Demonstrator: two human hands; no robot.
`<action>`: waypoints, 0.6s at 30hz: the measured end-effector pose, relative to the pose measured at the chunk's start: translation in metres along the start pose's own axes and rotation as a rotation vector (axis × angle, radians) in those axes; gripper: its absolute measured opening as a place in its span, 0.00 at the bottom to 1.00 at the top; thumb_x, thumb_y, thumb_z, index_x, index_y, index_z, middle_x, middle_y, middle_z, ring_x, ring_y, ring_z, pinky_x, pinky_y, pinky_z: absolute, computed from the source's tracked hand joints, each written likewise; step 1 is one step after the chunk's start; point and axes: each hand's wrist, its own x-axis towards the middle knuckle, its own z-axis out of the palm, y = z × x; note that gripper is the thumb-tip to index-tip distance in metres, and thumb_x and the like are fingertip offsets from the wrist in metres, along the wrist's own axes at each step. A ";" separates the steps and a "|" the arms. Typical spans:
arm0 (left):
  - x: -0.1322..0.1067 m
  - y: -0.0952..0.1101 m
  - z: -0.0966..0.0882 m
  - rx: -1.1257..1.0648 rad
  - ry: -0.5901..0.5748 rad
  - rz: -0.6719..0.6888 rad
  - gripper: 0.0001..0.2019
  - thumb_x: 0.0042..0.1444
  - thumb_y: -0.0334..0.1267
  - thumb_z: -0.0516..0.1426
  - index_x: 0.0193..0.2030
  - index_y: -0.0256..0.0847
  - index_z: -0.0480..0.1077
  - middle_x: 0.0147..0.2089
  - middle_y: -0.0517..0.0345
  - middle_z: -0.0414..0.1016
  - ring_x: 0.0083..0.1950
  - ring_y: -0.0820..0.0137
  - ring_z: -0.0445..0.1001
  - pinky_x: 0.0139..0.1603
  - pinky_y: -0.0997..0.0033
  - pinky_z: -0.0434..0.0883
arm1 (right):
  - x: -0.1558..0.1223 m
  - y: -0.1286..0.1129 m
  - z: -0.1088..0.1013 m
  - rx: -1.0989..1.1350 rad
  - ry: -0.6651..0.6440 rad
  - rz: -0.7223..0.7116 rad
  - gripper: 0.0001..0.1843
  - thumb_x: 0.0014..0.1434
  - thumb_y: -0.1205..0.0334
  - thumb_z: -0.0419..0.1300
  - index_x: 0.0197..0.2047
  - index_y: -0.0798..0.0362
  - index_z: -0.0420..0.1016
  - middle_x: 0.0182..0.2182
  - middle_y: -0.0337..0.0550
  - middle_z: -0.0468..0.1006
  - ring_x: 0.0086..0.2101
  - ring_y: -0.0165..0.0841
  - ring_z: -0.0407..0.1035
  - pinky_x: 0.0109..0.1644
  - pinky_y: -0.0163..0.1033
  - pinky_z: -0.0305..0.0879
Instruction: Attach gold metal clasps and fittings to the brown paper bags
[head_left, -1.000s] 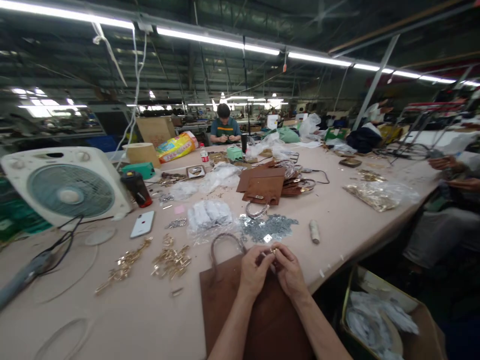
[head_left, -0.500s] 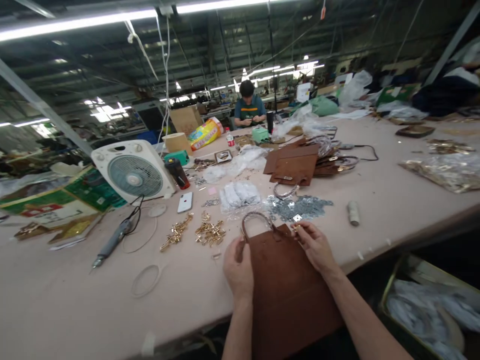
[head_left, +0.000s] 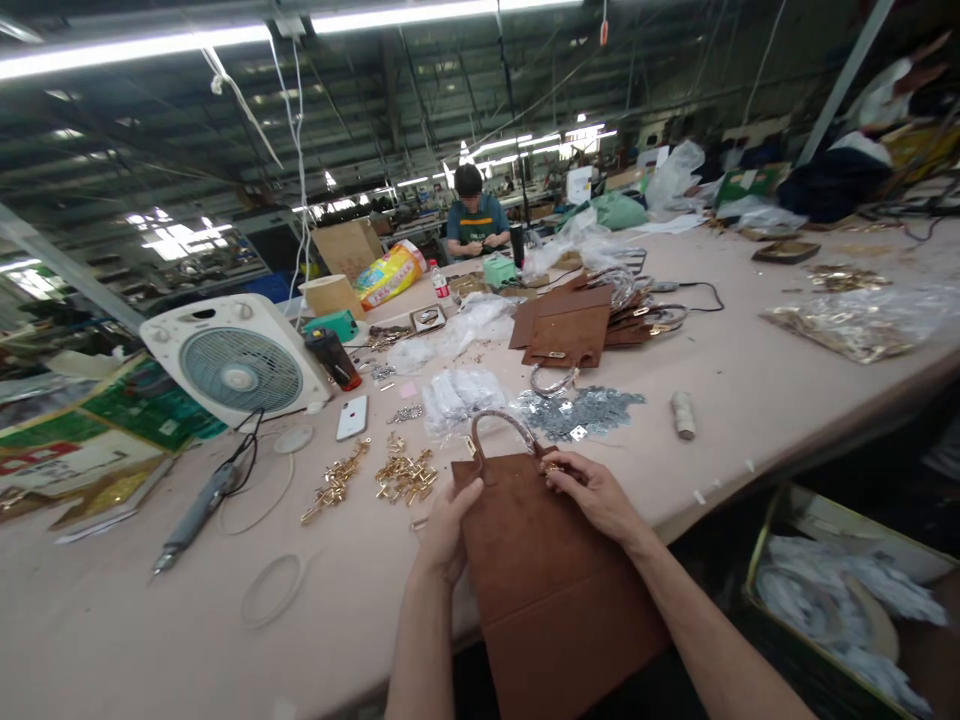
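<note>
A brown suede bag piece (head_left: pixel 547 570) with a curved handle (head_left: pixel 501 425) lies over the near edge of the pink table (head_left: pixel 750 390). My left hand (head_left: pixel 444 525) grips its left edge, fingers curled round it. My right hand (head_left: pixel 592 492) rests on the bag's top edge and pinches a small gold metal fitting (head_left: pixel 553 467) against it. Loose gold fittings (head_left: pixel 405 475) lie just left of the bag. A pile of silver metal pieces (head_left: pixel 581 410) sits behind it.
A white fan (head_left: pixel 236 362), an electric screwdriver (head_left: pixel 196 515) with cord, a white phone (head_left: pixel 352 417), a stack of brown bag pieces (head_left: pixel 570 330) and plastic bags crowd the table. A person (head_left: pixel 472 215) sits at the far end. A box of wrapped items (head_left: pixel 840 600) stands lower right.
My hands, first joined over a small fitting above the bag, have parted. The left now grips the bag's left edge and the right holds the fitting at its top. The view swung left.
</note>
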 end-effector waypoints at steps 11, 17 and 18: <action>0.033 -0.018 0.001 -0.385 -0.181 -0.250 0.22 0.48 0.37 0.63 0.50 0.27 0.80 0.44 0.42 0.85 0.52 0.46 0.82 0.60 0.52 0.75 | 0.006 0.004 0.003 -0.227 0.101 -0.184 0.15 0.68 0.55 0.62 0.56 0.46 0.81 0.49 0.45 0.81 0.50 0.39 0.75 0.57 0.44 0.70; 0.035 -0.025 -0.010 -0.447 -0.256 -0.207 0.22 0.50 0.38 0.62 0.51 0.28 0.79 0.47 0.41 0.84 0.56 0.45 0.80 0.64 0.50 0.71 | 0.017 -0.001 0.011 -0.232 0.195 -0.262 0.15 0.68 0.56 0.63 0.55 0.47 0.80 0.44 0.44 0.81 0.37 0.33 0.75 0.45 0.38 0.74; 0.035 -0.026 -0.011 -0.452 -0.268 -0.197 0.22 0.50 0.38 0.62 0.51 0.29 0.79 0.47 0.41 0.84 0.56 0.45 0.80 0.64 0.49 0.71 | 0.017 -0.001 0.014 -0.230 0.215 -0.252 0.15 0.67 0.56 0.64 0.55 0.47 0.79 0.41 0.42 0.81 0.34 0.32 0.75 0.41 0.37 0.74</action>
